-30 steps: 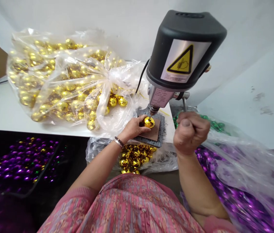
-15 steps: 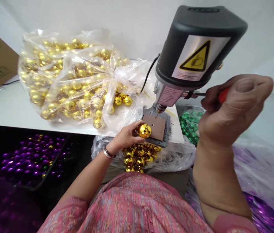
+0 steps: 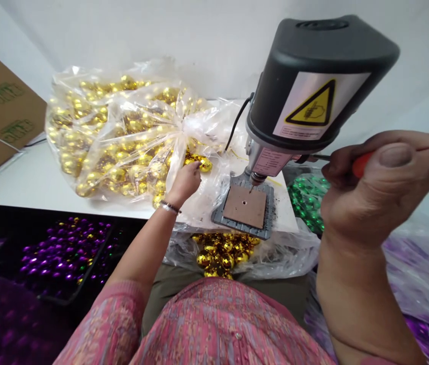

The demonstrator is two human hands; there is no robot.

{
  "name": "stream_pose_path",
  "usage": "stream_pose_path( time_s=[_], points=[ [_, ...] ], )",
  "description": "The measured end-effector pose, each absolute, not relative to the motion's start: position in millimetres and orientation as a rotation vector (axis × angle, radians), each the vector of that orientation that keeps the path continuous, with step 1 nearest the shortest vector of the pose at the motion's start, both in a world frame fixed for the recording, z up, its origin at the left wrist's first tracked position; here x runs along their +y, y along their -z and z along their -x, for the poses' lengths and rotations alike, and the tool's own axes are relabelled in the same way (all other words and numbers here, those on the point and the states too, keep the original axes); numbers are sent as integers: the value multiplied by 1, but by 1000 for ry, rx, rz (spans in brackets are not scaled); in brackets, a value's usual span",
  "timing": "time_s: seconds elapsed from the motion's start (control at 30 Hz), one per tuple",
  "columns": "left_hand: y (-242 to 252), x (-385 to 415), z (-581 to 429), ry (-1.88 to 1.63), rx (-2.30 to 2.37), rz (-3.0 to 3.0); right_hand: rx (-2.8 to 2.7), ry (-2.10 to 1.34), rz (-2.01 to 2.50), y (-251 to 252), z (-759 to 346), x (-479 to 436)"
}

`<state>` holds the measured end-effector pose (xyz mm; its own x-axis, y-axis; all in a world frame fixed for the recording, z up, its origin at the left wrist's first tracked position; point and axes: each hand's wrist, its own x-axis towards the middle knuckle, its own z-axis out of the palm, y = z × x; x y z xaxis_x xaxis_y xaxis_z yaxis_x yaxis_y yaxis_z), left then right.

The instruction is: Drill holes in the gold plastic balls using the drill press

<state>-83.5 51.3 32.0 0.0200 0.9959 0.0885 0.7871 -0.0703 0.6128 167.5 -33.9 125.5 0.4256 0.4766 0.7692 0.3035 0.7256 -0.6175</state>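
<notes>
My right hand (image 3: 382,187) is wrapped round the red-ended lever handle (image 3: 362,165) of a small drill press (image 3: 313,91). My left hand (image 3: 187,181) reaches to the mouth of a clear plastic bag (image 3: 182,124) full of shiny gold balls. Beside its fingertips lie loose gold balls (image 3: 206,163); most of the fingers are hidden, so I cannot tell whether they grip one. Under the drill bit (image 3: 251,188), a square brown plate (image 3: 237,215) with a hole in it rests on the grey drill base (image 3: 270,203). No ball is on the plate.
More gold balls (image 3: 224,256) sit in an open plastic bag at my lap. Purple balls (image 3: 62,253) lie in a dark bin at lower left, green balls (image 3: 308,195) at right. A cardboard box (image 3: 5,111) stands at left on the white table (image 3: 16,195). A black cable (image 3: 237,119) runs behind the drill.
My left hand has left the brown plate and moved up and left to the bag; the gold ball it held is gone from the plate's edge. My right hand stays on the lever.
</notes>
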Motion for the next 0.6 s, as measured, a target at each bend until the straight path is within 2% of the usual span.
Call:
stream_pose_path(
  time_s=[0.13, 0.27, 0.47, 0.6],
  points=[
    [-20, 95, 70, -573, 1935, -1997, -1203, -156, 826, -126, -172, -37],
    [-4, 104, 68, -427, 1892, -2073, -1242, -162, 859, -125, -174, -42],
    [8, 92, 70, -598, 1563, -1991, -1205, -158, 842, -119, -173, -41],
    [3, 76, 71, -763, 1588, -1723, -1204, -169, 834, -116, -175, -38]
  ],
)
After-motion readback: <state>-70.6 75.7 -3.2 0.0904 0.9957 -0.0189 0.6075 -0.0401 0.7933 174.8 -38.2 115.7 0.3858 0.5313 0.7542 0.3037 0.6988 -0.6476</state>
